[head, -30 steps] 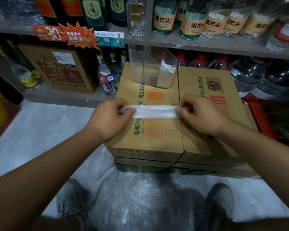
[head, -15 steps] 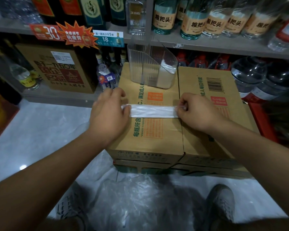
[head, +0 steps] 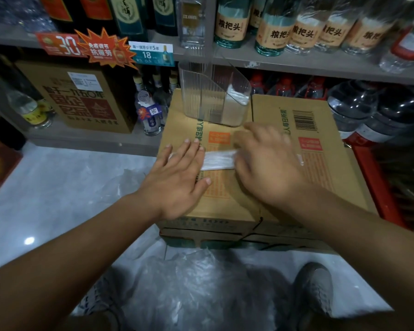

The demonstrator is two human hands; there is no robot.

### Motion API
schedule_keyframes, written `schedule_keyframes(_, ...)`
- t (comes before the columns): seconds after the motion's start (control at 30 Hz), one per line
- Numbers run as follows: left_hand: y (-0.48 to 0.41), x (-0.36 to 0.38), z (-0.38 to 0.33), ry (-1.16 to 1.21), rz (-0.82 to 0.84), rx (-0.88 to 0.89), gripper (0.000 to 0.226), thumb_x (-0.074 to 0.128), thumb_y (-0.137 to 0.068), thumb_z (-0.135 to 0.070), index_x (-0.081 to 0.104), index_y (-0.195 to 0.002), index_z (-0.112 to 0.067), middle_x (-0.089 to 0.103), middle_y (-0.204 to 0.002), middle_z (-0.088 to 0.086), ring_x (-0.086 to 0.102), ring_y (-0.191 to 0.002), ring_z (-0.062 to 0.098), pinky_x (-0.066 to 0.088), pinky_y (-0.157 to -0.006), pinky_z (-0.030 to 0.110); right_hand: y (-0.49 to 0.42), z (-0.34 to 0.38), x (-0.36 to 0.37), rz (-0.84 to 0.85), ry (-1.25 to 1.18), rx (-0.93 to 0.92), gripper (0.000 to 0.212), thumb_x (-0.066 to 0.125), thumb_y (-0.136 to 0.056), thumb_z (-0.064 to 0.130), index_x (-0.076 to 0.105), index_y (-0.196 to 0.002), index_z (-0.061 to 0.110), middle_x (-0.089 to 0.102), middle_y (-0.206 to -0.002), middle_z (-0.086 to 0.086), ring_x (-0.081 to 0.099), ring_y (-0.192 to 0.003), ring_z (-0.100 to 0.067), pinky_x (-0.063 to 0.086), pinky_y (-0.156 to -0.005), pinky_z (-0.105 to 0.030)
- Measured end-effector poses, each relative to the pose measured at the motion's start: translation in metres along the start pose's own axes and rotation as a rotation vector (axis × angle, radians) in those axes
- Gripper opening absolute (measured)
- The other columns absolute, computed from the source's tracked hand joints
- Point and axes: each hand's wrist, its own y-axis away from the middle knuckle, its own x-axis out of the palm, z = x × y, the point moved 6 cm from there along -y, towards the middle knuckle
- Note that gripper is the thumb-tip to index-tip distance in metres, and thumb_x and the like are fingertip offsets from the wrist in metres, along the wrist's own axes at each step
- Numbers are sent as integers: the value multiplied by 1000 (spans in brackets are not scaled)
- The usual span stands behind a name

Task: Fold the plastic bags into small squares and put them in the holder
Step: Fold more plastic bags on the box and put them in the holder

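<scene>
The plastic bag (head: 219, 160) lies as a narrow white strip across the top of the cardboard box (head: 225, 204), just below the centre of the frame. The left hand (head: 177, 177) rests flat on its left end with fingers straight and spread, gripping nothing. The right hand (head: 265, 163) covers the right part of the strip. It is blurred, but its fingers look stretched out flat rather than curled round the plastic. A clear bit of the bag peeks out past that hand on the right.

The main risk is probably that the thin, springy plastic opens up again once the pressure lifts, since neither hand pinches it. Trapped air could puff up the layers and leave the creases soft. If one palm slides faster than the other, the strip may skew or bunch, and later folds would then come out crooked instead of square. The box surface looks smooth, so the strip could also slip towards the edge.

The holder (head: 201, 91) stands just above the hands, with folded bags (head: 234, 106) already inside. A careless reach might knock it over.
</scene>
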Motion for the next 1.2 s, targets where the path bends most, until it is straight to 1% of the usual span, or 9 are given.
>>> schedule_keyframes(0.1,0,0,-1,-7,9,-2,90,-16,-83,-64,-13,-160,-18,-22,-167,0,-26,-151,11,-13,-124,44,12,27,31,278,-34,-178,71,27,-105,53,6,-162,16,-4,-170,-4,-11,-155,-20,-6,-126,-40)
schedule_keyframes(0.2,0,-1,0,20,-10,-1,90,-13,-84,-65,-12,-160,-18,-21,-168,-1,-25,-152,10,-14,-124,44,20,15,51,413,40,-139,80,10,-100,63,-9,-161,15,-18,-167,-3,-23,-152,-17,-13,-124,-42)
schedule_keyframes(0.37,10,-10,1,127,-105,-15,84,9,-90,-66,15,-162,-22,5,-170,-2,0,-155,13,-1,-126,40,26,-3,49,379,48,-116,90,-9,-86,68,-6,-161,19,-14,-168,3,-19,-153,-11,-12,-124,-45)
schedule_keyframes(0.5,27,-21,4,155,-134,-4,90,14,-81,-72,36,-154,-23,28,-162,-2,20,-148,18,18,-118,39,32,2,47,375,19,-123,87,-1,-90,70,-4,-162,21,-10,-168,4,-15,-154,-10,-12,-125,-43)
schedule_keyframes(0.63,46,-22,11,246,-160,24,87,29,-80,-77,41,-150,-26,42,-151,-7,32,-139,16,25,-110,36,43,11,42,372,-11,-152,77,17,-100,66,-3,-162,25,-9,-169,6,-17,-153,-9,-15,-124,-43)
schedule_keyframes(0.73,61,-18,15,270,-193,49,84,44,-78,-81,44,-144,-29,48,-142,-10,39,-131,15,30,-107,36,53,15,38,344,36,-148,78,14,-96,74,5,-161,32,-17,-168,4,-27,-151,-16,-18,-121,-49)
schedule_keyframes(0.83,70,-15,14,234,-232,102,77,62,-75,-74,49,-136,-29,50,-137,-10,42,-127,16,30,-101,34,59,24,28,251,24,-139,74,29,-94,74,21,-157,36,-10,-169,-1,-12,-154,-23,-6,-123,-47)
schedule_keyframes(0.97,74,-20,15,232,-260,94,55,85,-75,-45,62,-122,-29,53,-130,-12,44,-121,17,24,-94,29,64,39,21,188,-79,-165,61,58,-91,58,44,-143,28,34,-149,-1,29,-135,-21,30,-112,-40)
schedule_keyframes(1.2,78,-25,19,305,-231,63,35,87,-76,-32,69,-107,-32,57,-126,-14,48,-117,12,28,-95,29,62,47,22,148,-107,-170,44,63,-91,51,59,-128,27,50,-127,4,41,-120,-18,37,-102,-37)
